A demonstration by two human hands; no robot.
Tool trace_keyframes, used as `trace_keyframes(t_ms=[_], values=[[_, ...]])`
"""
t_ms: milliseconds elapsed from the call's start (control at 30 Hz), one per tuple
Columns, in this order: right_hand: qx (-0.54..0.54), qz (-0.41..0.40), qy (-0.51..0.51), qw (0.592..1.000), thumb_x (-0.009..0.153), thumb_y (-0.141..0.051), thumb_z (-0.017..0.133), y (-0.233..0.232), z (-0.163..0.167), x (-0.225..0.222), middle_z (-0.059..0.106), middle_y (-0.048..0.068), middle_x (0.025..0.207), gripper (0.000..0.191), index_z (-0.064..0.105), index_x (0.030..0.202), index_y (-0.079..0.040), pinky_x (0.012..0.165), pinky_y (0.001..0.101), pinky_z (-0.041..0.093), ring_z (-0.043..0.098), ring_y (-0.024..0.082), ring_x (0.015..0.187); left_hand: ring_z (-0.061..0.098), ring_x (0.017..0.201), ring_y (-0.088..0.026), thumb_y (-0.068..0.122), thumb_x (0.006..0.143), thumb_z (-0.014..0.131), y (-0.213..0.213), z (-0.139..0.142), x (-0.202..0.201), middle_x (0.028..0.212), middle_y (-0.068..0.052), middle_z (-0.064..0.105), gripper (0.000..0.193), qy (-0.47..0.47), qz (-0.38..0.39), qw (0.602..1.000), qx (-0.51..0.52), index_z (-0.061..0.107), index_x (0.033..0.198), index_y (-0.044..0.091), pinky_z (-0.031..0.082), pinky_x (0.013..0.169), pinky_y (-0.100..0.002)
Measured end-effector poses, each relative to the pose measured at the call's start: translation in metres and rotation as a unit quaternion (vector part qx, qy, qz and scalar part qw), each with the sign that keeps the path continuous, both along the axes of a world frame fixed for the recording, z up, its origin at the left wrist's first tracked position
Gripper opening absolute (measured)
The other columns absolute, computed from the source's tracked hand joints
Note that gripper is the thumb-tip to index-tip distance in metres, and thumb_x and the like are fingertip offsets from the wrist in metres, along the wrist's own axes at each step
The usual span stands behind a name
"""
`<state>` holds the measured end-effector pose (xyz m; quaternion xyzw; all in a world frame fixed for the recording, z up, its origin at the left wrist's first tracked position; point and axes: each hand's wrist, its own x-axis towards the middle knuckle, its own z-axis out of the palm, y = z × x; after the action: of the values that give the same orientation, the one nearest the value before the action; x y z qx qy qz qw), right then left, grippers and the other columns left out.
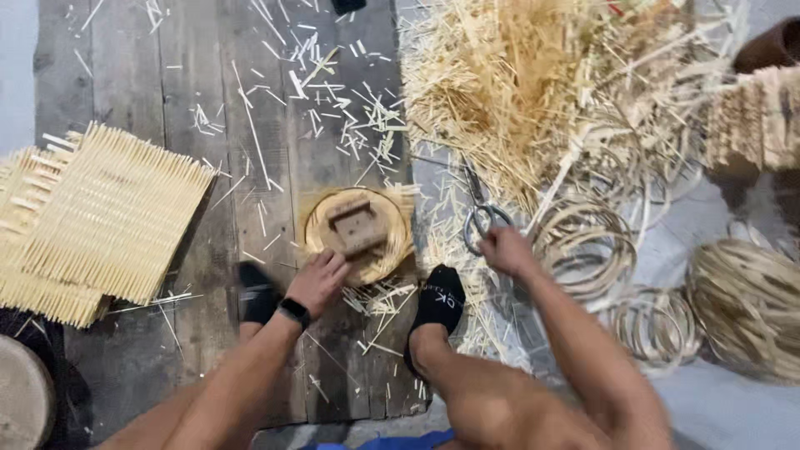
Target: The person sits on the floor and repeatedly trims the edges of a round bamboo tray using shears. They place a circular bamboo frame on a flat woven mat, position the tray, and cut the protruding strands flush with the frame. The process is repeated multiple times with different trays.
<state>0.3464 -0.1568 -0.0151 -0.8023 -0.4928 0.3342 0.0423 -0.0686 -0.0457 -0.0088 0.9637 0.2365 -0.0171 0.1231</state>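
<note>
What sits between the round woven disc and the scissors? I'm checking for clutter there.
In the head view, between the round woven disc and the scissors lies a strip of loose pale splinters on the floor; nothing larger.

Pale yellow woven mat (100,217) with a criss-cross stripe pattern. Round tan basket base (358,237) with a light brown block in the middle. Grey, worn wooden boards (200,167) dotted with pale straw bits. Silver-grey scissors (483,218). Black socks (439,302) and black wristband (293,312). Golden heap of splints (508,75). Beige coiled rings (587,246).
</note>
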Motion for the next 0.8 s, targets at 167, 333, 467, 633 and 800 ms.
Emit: trace_keyframes(t_ms=[167, 333, 467, 633, 800], values=[[0.083, -0.093, -0.113, 0.986, 0.072, -0.034, 0.087, -0.001, -0.055, -0.013, 0.065, 0.031, 0.116, 0.065, 0.064, 0.118, 0.006, 0.101, 0.0483, 0.047, 0.061, 0.043, 0.113, 0.045, 0.120, -0.040, 0.055, 0.066, 0.088, 0.007, 0.004, 0.033, 0.126, -0.023, 0.047, 0.094, -0.088, 0.290, 0.946, -0.113, 0.046, 0.131, 0.002, 0.034, 0.108, -0.055], [0.001, -0.161, -0.025, 0.987, 0.067, -0.015, 0.086, 0.023, -0.073, 0.000, 0.066, 0.030, 0.109, 0.061, 0.057, 0.117, 0.007, 0.090, 0.0483, 0.051, 0.064, 0.042, 0.100, 0.044, 0.124, -0.041, 0.059, 0.045, 0.091, 0.048, 0.005, 0.078, 0.135, -0.022, 0.047, 0.133, -0.079, 0.210, 0.974, -0.037, 0.031, 0.151, 0.007, 0.027, 0.106, -0.063], [-0.001, -0.171, 0.156, 0.973, 0.069, -0.008, 0.073, 0.024, -0.081, 0.010, 0.074, 0.020, 0.083, 0.031, 0.070, 0.098, 0.005, 0.067, 0.0392, 0.057, 0.070, 0.028, 0.071, 0.045, 0.120, -0.039, 0.053, 0.054, 0.094, 0.048, -0.008, 0.074, 0.131, -0.022, 0.048, 0.126, -0.122, 0.186, 0.971, -0.088, 0.029, 0.155, 0.013, 0.031, 0.101, -0.058], [0.002, -0.262, 0.246, 0.933, 0.081, -0.023, 0.082, 0.000, -0.049, -0.022, 0.061, 0.006, 0.066, 0.029, 0.063, 0.086, -0.001, 0.050, 0.0325, 0.047, 0.058, 0.017, 0.056, 0.047, 0.125, -0.036, 0.051, 0.058, 0.092, 0.056, -0.026, 0.072, 0.132, -0.015, 0.051, 0.125, -0.074, 0.146, 0.978, -0.127, 0.028, 0.162, 0.020, 0.033, 0.108, -0.056], [0.129, -0.241, 0.255, 0.927, 0.089, -0.032, 0.076, 0.004, -0.004, -0.077, 0.057, 0.000, 0.061, 0.028, 0.063, 0.084, -0.007, 0.047, 0.0289, 0.041, 0.052, 0.011, 0.052, 0.036, 0.135, -0.045, 0.061, 0.049, 0.093, 0.058, -0.008, 0.067, 0.149, -0.015, 0.038, 0.131, 0.009, 0.042, 0.996, -0.078, 0.024, 0.155, 0.027, 0.024, 0.114, -0.067]])
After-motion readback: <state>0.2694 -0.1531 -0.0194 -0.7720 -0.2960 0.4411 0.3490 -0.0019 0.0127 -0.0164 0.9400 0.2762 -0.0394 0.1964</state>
